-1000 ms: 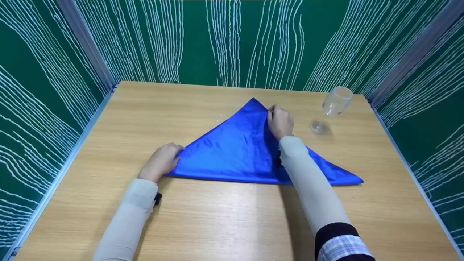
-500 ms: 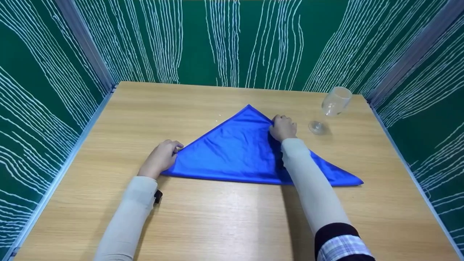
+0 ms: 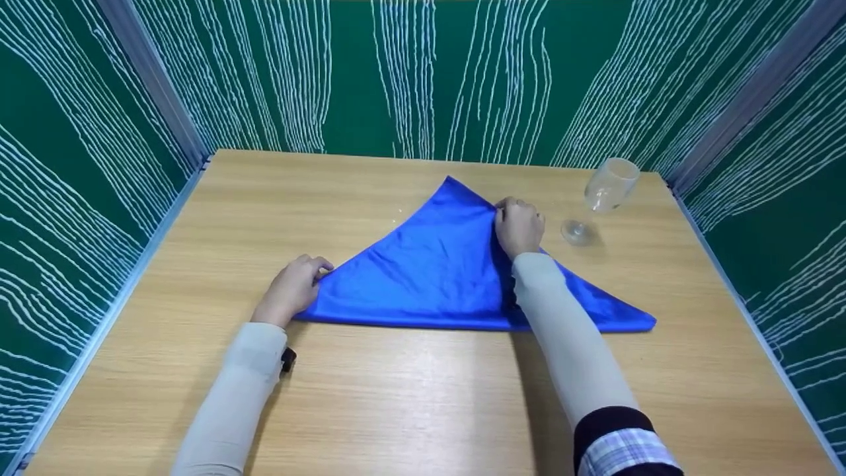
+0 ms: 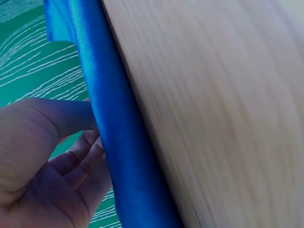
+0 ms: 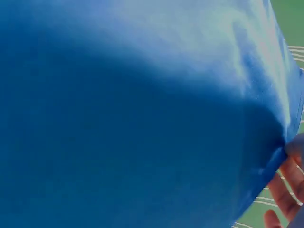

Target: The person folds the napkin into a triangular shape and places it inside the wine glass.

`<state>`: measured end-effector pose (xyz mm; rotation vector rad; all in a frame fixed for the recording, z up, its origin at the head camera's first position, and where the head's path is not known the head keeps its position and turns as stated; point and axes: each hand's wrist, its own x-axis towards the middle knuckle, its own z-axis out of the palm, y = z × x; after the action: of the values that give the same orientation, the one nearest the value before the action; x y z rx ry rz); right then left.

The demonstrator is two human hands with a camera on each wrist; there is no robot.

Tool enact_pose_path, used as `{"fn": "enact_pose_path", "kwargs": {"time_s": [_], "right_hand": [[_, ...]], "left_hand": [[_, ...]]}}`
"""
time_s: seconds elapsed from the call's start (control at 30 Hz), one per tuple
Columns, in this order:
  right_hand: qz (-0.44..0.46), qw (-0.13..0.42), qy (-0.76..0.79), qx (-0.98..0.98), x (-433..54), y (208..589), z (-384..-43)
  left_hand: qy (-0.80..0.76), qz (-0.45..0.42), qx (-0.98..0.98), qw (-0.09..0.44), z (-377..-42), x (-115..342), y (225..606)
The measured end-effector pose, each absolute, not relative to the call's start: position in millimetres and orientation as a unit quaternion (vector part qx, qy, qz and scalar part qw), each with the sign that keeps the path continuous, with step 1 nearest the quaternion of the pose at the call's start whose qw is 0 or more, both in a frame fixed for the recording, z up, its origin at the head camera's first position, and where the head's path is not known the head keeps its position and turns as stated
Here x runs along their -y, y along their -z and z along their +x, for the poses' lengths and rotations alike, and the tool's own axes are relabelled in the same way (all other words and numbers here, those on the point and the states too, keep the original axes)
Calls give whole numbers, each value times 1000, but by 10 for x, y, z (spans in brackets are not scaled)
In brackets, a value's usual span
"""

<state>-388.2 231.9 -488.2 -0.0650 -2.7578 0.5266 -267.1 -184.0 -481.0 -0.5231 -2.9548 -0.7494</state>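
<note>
A shiny blue satin cloth (image 3: 423, 264), folded into a triangle, lies on the wooden table with its peak pointing to the far side. At its left corner my left hand (image 3: 291, 287) pinches the edge. The left wrist view shows the thumb and fingers of that left hand (image 4: 52, 156) meeting at the rim of the blue cloth (image 4: 114, 123). Partway up the right slope, my right hand (image 3: 520, 228) pinches the other edge. In the right wrist view the cloth (image 5: 133, 142) fills most of the picture, and only some fingertips (image 5: 282, 194) show at the right.
A stemmed glass (image 3: 611, 186) stands upright at the back right of the table (image 3: 396, 396), beyond my right hand. Green walls (image 3: 357, 79) with white wavy lines enclose the table's back and sides. Grey metal posts (image 3: 158, 79) mark the corners.
My right hand has shifted slightly right and nearer, keeping its pinch. The cloth's peak dipped nearer, then went back out, ending further left. Its right corner drew slightly inward. My left hand barely moved.
</note>
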Motion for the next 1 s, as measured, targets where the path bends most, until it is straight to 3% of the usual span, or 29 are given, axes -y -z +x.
{"fn": "enact_pose_path", "kwargs": {"time_s": [0.23,0.6,0.87,1.0], "right_hand": [[-26,62,-140,988,-2378,4960,-3813],[46,8,-155,987,-2494,4823,-3785],[158,-98,-208,960,-2625,4710,-3740],[177,-121,-203,956,-2723,4694,-3705]], "left_hand": [[241,-165,956,21,-2664,1841,4826],[245,-170,954,30,-2646,1829,4833],[169,-185,968,12,-2579,1683,4782],[115,-219,969,7,-2540,1528,4768]]}}
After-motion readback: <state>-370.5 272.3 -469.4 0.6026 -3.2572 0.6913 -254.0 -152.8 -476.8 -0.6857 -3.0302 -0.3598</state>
